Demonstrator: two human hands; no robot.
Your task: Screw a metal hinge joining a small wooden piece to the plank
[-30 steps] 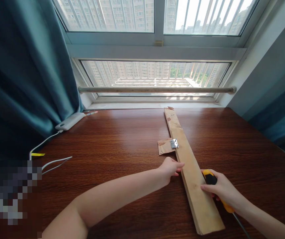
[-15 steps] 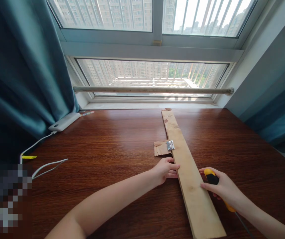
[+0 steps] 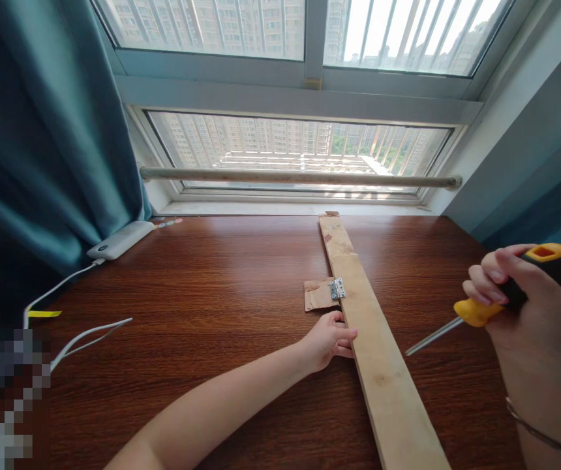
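Left hand: the left hand [image 3: 327, 339] pinches the left edge of a long, flat, pale wooden board [image 3: 383, 372], thumb on the top face, fingers along the side and partly hidden.
Right hand: the right hand [image 3: 530, 287] is wrapped around the handle of a yellow-and-black screwdriver [image 3: 477, 313] with a thin metal shaft, raised to the right of the board; a thin dark bracelet [image 3: 545, 438] circles the wrist.
Screwdriver tip: points down and left toward the board's right edge; whether it touches anything, I cannot tell.
Board: lies on the dark reddish-brown wood-grain counter [image 3: 202, 281], far end by the window, near end running out of view.
Hinge: a small silver metal hinge [image 3: 338, 288] sits across the board's left edge, just beyond the left hand, one leaf on a short, rough brown flat piece [image 3: 316, 296].
Counter's left side: a white oblong device [image 3: 121, 240] with a white cable [image 3: 60, 283], beside a blue curtain [image 3: 55, 130].
Window: a pale horizontal rail [image 3: 300, 176] crosses before the lower pane.
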